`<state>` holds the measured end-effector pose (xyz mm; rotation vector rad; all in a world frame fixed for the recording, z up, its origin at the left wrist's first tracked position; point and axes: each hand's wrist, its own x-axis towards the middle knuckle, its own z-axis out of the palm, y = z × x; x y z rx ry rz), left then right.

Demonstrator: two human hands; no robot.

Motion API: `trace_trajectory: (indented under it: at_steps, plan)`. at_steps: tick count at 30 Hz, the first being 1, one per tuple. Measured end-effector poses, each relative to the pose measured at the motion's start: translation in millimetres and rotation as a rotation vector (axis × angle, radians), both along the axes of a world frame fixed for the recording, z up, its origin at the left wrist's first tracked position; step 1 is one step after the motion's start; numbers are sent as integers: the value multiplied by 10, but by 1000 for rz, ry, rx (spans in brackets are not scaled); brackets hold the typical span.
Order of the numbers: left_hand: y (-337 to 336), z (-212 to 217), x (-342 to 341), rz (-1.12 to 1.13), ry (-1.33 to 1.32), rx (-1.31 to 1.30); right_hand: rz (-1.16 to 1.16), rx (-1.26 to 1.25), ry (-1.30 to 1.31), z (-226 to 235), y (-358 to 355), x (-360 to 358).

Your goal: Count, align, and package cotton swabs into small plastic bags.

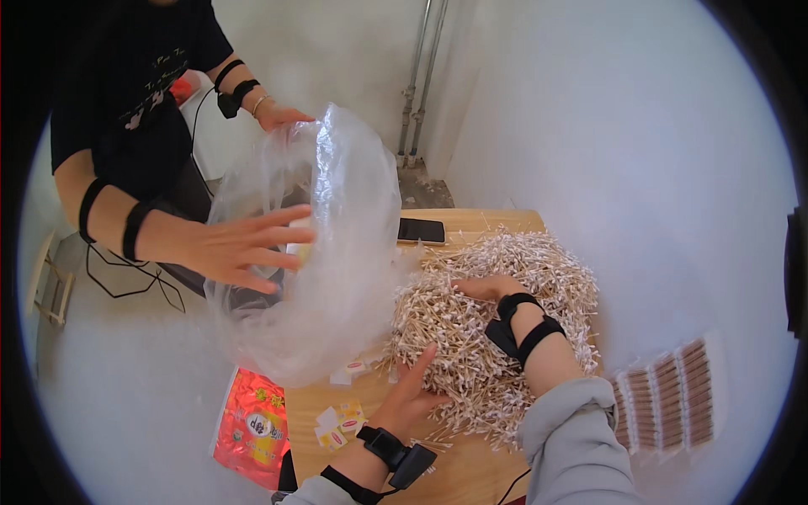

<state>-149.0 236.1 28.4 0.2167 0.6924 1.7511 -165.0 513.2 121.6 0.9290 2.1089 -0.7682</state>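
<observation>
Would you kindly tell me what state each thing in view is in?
Cotton swabs: loose, heaped on the table.
Left hand: open, fingers spread at the heap.
Right hand: on the heap, fingers partly hidden.
Clear plastic bag: puffed out, held by a co-worker's hand.
Phone: lying flat, screen dark.
Small printed cards: scattered.
Red package: open or sealed, unclear.
Brown bundles: lined up in rows.

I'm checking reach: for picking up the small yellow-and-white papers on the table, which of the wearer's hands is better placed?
Probably the left hand: it is at the swab pile's near-left edge, close to the papers. The right hand is over in the pile, farther away.
</observation>
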Motion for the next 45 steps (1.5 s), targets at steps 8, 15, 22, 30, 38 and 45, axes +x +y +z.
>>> trace_trajectory:
  at_steps: [8,15,22,30,38,45]
  plan:
    - [226,311,-26,-17,-314,-293,-139,125,96,86,-298,186]
    - [249,-169,161,83,168,-94,-261,-79,199,205,-458,314]
    - [252,770,116,31,-72,-327,-257,77,390,246,-626,643]
    - [491,445,524,334,438,-446,-648,-147,720,122,-619,1124]
    - [350,1019,621,407,910,-414,-1018,-416,1052,551,-1021,1356]
    - [286,1296,799,372,1058,-460,-990,-433,1375,480,-1191,1901]
